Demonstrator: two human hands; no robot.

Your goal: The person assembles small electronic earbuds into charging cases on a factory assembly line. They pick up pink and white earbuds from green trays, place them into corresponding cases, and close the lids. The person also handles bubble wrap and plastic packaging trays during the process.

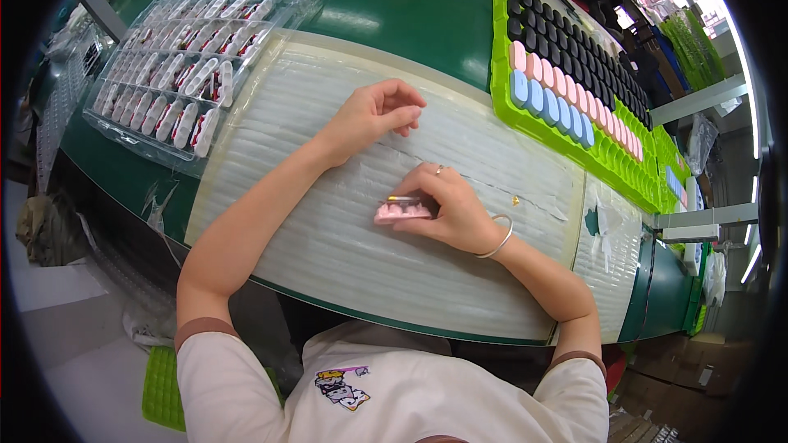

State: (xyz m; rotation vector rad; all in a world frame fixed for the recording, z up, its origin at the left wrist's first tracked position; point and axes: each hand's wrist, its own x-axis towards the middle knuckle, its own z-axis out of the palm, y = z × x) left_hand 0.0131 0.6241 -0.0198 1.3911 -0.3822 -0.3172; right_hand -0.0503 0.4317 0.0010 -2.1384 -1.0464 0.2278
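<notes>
The small pink part (400,212) lies on the ribbed white mat (345,254) of the counter, pinned under the right hand (447,205), which grips it; the left hand (373,115) hovers just beyond, fingers loosely curled, holding nothing visible.

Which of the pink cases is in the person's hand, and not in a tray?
The pink case lying on the white mat, held by the right hand. The other pink ones stand in a row in the green tray.
</notes>
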